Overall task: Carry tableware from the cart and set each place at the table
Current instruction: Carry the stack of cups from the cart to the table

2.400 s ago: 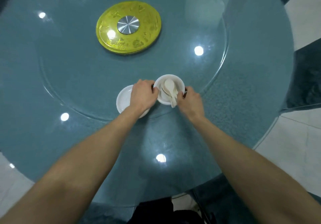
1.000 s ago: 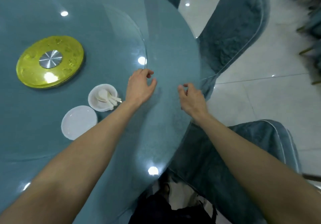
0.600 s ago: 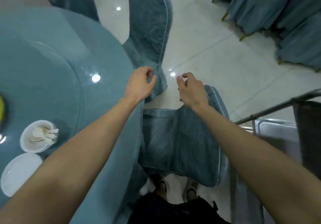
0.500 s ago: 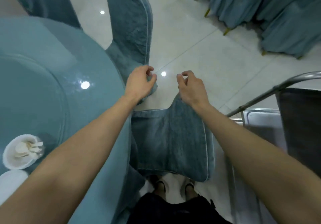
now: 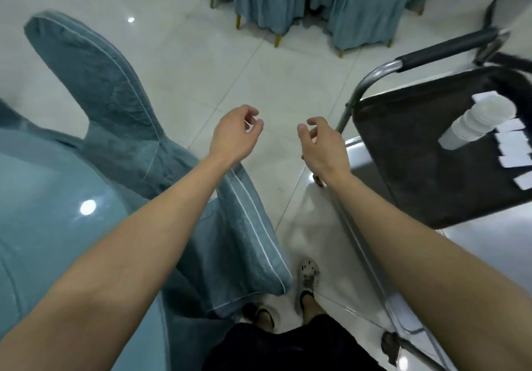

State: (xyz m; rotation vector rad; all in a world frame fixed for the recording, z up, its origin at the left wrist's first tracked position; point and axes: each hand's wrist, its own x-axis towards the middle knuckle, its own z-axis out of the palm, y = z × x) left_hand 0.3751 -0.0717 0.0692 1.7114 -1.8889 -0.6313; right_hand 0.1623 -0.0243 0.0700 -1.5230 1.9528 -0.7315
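A stack of white dishes (image 5: 478,123) stands toward the right edge of the cart's (image 5: 374,74) black mat (image 5: 431,169), too blurred to tell bowls from saucers. White rectangular pieces (image 5: 515,146) lie just beside it, cut off by the frame. The left hand (image 5: 233,137) and right hand (image 5: 322,148) hang over the floor, fingers loosely curled, both empty. The table (image 5: 43,197) is cropped at the left, with a covered chair (image 5: 115,105) against it.

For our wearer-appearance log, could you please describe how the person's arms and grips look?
Both arms are bare along their whole visible length: no sleeves show on the left forearm or the right forearm. The left grip and right grip are bare hands, without gloves; no watch, bracelet or ring is visible on the sides shown.
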